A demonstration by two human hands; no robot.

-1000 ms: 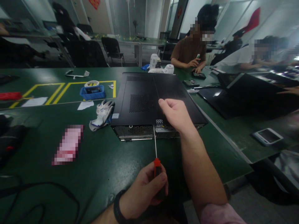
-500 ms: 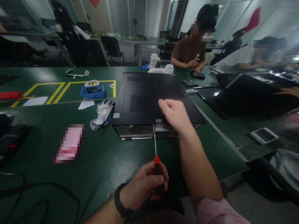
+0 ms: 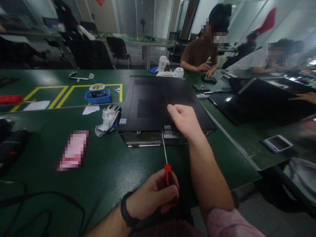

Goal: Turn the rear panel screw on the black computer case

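A black desktop computer case (image 3: 154, 102) lies flat on the green table, its slotted metal back panel (image 3: 145, 137) facing me. My left hand (image 3: 154, 194) wraps around the red and black handle of a screwdriver (image 3: 168, 177). The screwdriver's long shaft reaches up to the back panel, near the middle of its top edge; the tip's exact contact is too small to make out. On the right part of the case lid rests my right hand (image 3: 184, 120), curled into a fist. Whatever its fingers hold, if anything, is hidden.
Left of the case lie work gloves (image 3: 108, 119), a blue bin (image 3: 98, 96), a roll of tape (image 3: 97, 87) and a blurred pink item (image 3: 74, 150). Dark panels (image 3: 256, 102) and a phone (image 3: 278, 144) are at the right. Across the table sits a person (image 3: 199, 54).
The screwdriver's handle has swung slightly to the right and turned in my left hand, with its tip staying at the back panel. My right hand has hardly moved.
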